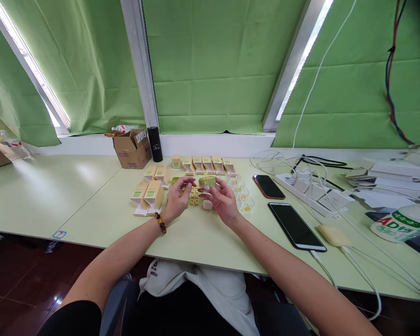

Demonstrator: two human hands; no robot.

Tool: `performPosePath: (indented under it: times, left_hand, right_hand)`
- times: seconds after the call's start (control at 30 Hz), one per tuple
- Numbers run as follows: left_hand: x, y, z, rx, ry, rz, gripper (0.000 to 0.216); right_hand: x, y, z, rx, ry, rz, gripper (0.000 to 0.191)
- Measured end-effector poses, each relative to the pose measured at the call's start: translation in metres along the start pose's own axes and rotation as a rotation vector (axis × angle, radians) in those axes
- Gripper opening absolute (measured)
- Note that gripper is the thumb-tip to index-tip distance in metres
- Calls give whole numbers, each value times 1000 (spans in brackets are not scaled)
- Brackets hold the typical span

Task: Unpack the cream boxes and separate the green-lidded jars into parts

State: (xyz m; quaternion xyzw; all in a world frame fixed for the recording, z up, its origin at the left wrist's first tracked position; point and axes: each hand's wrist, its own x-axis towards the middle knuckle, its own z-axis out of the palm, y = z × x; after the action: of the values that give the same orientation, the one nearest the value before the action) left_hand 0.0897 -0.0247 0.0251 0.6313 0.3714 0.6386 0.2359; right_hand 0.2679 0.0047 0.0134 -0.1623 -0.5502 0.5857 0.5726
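Observation:
Between the fingers and thumb of my right hand (225, 200) is a small clear jar with a green lid (206, 183), raised above the table. My left hand (178, 196) is just left of the jar, fingers apart and curved, with nothing visible in it. Beneath and between my hands lie small yellow pieces in a cluster (194, 197) and a small pinkish block (207, 205). Clear plastic pieces with yellow centres (245, 203) form a column right of my right hand. Cream cartons with open flaps (154, 194) stand left of my left hand; a further row of cartons (207, 164) stands behind.
A cardboard box (132, 149) and a black cylinder (155, 144) stand at the back left. To the right lie two phones (297, 226), a white power strip (313, 193) with tangled cables, a yellowish charger (334, 235) and a white bottle (402, 224). The table's front edge runs below my forearms.

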Motion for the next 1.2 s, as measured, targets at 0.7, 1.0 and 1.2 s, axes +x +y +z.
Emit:
performPosePath:
  times: [0.7,1.0,1.2]
  left_hand:
    - [9,1,3,-383,-221,-142,67]
    - [4,-3,7,-204,-120,-22,53]
    - [-3,-1,5,158,-48,164,47]
  right_hand:
    - [-12,-2,10,-573,108,-436,55]
    - [-15,-7,12,-595,77,-423,44]
    - [-16,-10,12,-692,11,-472,37]
